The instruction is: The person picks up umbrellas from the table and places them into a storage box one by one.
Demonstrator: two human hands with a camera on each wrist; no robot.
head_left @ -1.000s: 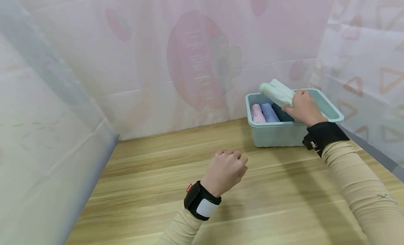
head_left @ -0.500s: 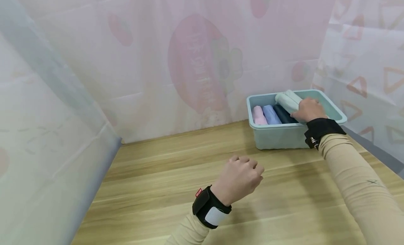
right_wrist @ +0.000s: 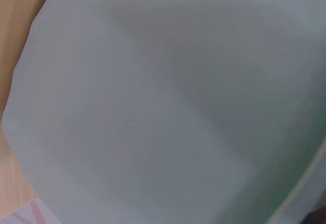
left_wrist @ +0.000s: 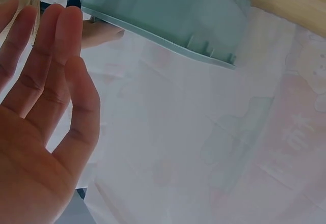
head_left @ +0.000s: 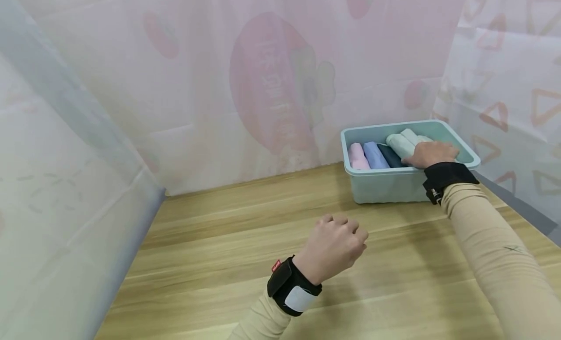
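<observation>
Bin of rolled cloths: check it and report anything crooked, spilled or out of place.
Nothing stands out. The pink roll, blue roll and dark roll lie side by side in the teal bin; the right hand rests on the pale green roll beside them. Nothing has spilled onto the table.

Pale-green rolled towel (head_left: 401,144) in bin (head_left: 385,186)

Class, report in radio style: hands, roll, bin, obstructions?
Right hand grips pale mint rolled cloth, low inside light teal plastic bin. Left hand idle over wooden table, holding nothing. No obstruction seen.
</observation>
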